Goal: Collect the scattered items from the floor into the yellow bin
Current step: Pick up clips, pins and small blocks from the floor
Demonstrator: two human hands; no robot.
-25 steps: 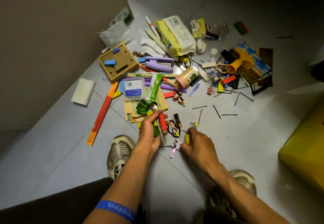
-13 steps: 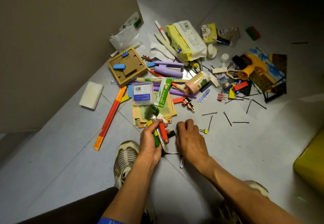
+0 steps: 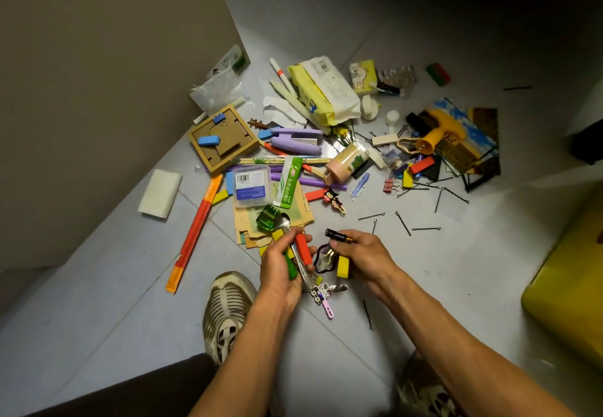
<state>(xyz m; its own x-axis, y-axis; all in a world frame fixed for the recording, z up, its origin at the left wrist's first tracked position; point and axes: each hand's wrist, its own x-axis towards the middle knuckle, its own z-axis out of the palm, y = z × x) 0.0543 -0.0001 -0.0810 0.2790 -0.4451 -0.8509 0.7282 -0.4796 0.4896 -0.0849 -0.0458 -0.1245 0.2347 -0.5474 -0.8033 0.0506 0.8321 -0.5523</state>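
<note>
1 head-worn view looks steeply down at floor [image 3: 456, 286].

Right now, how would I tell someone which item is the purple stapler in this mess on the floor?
Start at the square cardboard frame lying by the wall. Just right of it, below the yellow wet-wipes pack, lies the purple stapler. It is the only chunky lilac thing with two long rounded arms; the purple sticks nearby are thin.

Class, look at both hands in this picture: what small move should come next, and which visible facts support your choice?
Probably carry both handfuls right to the yellow bin and drop them in. The left hand already grips a spoon, a red block and a green piece; the right hand holds a small black tube and a yellow block. Neither has much room left.
</note>
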